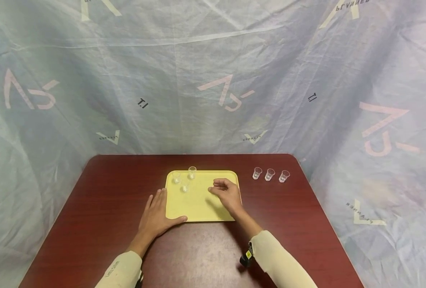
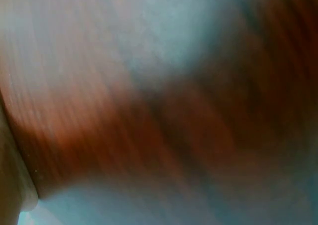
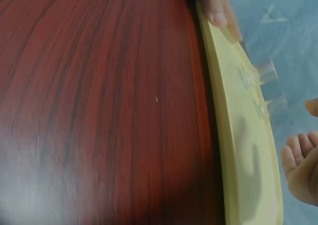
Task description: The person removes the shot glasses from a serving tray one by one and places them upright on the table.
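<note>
Yellow tray with three clear cups towards its far left.
The left hand, fingers straight, touches the tray's near-left corner; the right hand, fingers loosely bent, holding nothing, hovers over its right half. Three more cups stand rightward on the table.

Three cups stand on the tray, three other cups to its right.

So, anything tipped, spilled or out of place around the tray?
Nothing stands out. The three clear cups on the yellow tray look upright, as do the three cups on the table to its right. The tray looks flat, and no spill or damage shows, though the left wrist view is badly blurred.
</note>
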### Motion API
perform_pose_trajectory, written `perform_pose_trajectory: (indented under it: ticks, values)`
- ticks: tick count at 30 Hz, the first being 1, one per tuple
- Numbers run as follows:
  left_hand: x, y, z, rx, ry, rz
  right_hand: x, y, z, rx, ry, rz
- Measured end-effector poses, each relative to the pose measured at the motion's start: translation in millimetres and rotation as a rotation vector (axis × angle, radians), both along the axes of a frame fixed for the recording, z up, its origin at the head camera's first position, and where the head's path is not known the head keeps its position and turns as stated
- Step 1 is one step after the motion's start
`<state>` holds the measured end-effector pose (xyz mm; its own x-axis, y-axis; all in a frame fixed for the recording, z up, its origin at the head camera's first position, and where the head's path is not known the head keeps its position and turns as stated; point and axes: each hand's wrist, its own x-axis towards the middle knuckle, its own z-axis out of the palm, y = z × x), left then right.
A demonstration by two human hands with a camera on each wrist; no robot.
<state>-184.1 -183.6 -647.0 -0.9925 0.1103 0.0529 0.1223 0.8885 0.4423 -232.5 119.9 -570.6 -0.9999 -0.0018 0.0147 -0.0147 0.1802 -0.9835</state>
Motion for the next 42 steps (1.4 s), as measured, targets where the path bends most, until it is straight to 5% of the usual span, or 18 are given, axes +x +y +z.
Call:
perform_pose_trajectory:
  ticks: [24, 42]
  values:
    - [2.2, -3, 2.0, 0.029, 0.014, -0.004, -1.2, -59, -5.8, 0.026, -0.011, 0.143]
    - [-0.6, 0, 0.1, 0.017, 0.003, -0.014, -18.0, -83, -15.8, 0.055, 0.033, 0.09]
